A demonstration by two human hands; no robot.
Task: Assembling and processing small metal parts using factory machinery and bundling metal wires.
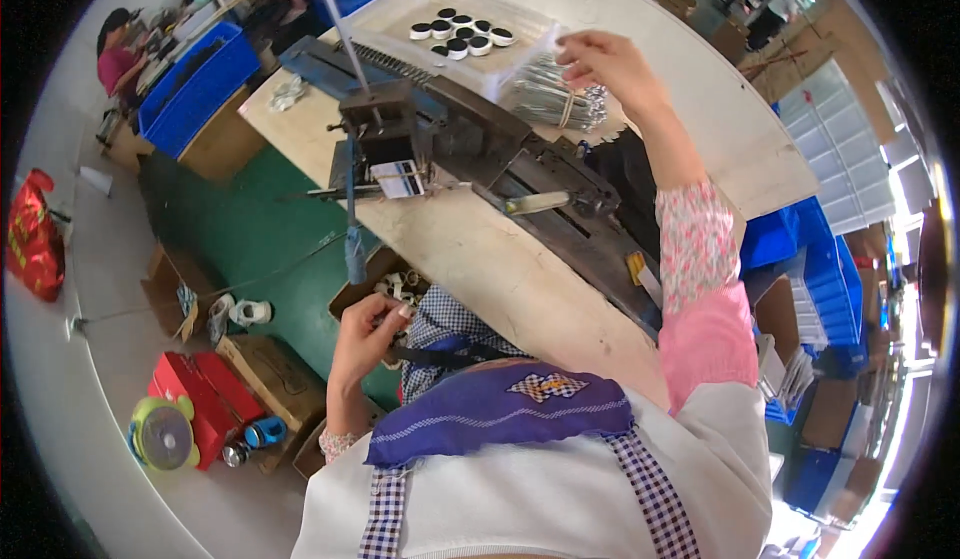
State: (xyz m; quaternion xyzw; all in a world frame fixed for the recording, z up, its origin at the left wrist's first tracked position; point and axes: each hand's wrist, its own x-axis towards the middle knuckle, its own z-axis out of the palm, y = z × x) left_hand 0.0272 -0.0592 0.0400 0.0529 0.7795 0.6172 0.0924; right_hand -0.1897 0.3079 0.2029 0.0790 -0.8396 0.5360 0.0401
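My right hand (612, 67) is stretched forward above a bundle of thin metal rods (548, 99) tied with a band. Its fingers are loosely curled and apart, and nothing shows between them. Low on the left, my left hand (366, 337) has thumb and fingers pinched together beside a cardboard box with white ring-shaped pieces (402, 285). What the pinch holds, if anything, is too small to make out. Between the hands a dark metal bench machine (480, 124) runs across the table, with an upright block and a blue-wrapped lever (354, 249).
A clear plastic tray (400, 4) at the back holds several black-topped white round parts. A yellowish-handled tool (538, 202) lies on the machine. Blue bins (200, 89) stand at left and right. Boxes, shoes and a small green fan (165, 434) sit on the floor. Another person (118, 59) sits far left.
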